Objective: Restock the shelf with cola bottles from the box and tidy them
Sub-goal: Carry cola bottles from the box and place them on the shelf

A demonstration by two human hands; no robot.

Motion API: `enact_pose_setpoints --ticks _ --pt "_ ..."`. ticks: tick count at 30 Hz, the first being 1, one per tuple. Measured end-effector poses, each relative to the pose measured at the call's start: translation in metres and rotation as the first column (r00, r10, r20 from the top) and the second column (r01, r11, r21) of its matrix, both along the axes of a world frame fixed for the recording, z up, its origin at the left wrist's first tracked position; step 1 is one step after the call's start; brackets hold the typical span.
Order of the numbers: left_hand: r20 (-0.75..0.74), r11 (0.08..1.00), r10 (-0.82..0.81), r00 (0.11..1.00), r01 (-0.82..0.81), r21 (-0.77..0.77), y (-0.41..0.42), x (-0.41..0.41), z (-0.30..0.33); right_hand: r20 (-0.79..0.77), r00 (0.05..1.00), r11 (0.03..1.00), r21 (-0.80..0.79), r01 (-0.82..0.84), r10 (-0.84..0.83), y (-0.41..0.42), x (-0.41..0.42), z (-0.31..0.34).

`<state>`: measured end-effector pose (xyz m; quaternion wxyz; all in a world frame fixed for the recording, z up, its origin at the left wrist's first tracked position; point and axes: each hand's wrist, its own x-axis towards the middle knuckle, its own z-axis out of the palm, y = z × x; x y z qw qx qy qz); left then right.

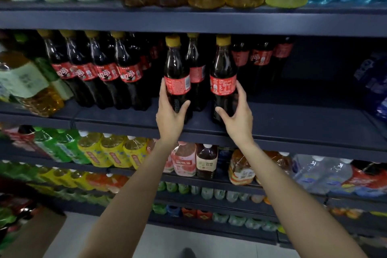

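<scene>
**Two cola bottles held at the shelf front**

The left hand grips one cola bottle, and the right hand grips a second cola bottle. Both stand upright near the front edge of the dark shelf. A row of cola bottles stands to their left, with more behind.

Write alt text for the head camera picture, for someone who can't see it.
Two bare hands each hold a cola bottle upright at the front of a dark store shelf: left hand on the left bottle, right hand on the right bottle. More cola bottles stand behind.
</scene>
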<state>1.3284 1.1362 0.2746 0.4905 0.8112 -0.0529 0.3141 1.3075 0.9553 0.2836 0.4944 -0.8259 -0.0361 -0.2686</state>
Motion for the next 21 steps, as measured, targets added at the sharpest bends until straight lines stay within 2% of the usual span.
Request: enact_pose_setpoints --ticks 3,7,11,14,17,21 --pt "0.028 0.995 0.080 0.996 -0.078 -0.060 0.007 0.012 -0.001 0.036 0.999 1.000 -0.007 0.030 -0.030 0.006 0.003 -0.002" --pt "-0.039 0.990 0.112 0.993 -0.114 -0.080 0.015 0.045 0.007 0.068 0.993 0.994 -0.038 0.103 -0.100 0.019 0.006 -0.006" --pt "-0.084 0.998 0.062 0.995 -0.064 -0.017 0.015 0.084 0.013 0.090 0.981 0.984 -0.035 0.174 -0.170 0.026 0.019 -0.008" --pt "-0.068 0.999 -0.037 0.997 0.039 0.038 0.013 0.115 0.014 0.094 0.972 0.975 -0.029 0.218 -0.215 0.027 0.030 -0.009" --pt "-0.098 0.992 -0.107 0.989 0.113 0.060 0.008 0.143 0.018 0.095 0.973 0.977 -0.016 0.215 -0.213 0.026 0.040 -0.009" --pt "-0.055 0.985 -0.140 0.989 0.145 0.097 -0.003 0.173 0.017 0.120 0.971 0.976 -0.043 0.215 -0.208 0.026 0.050 -0.010"
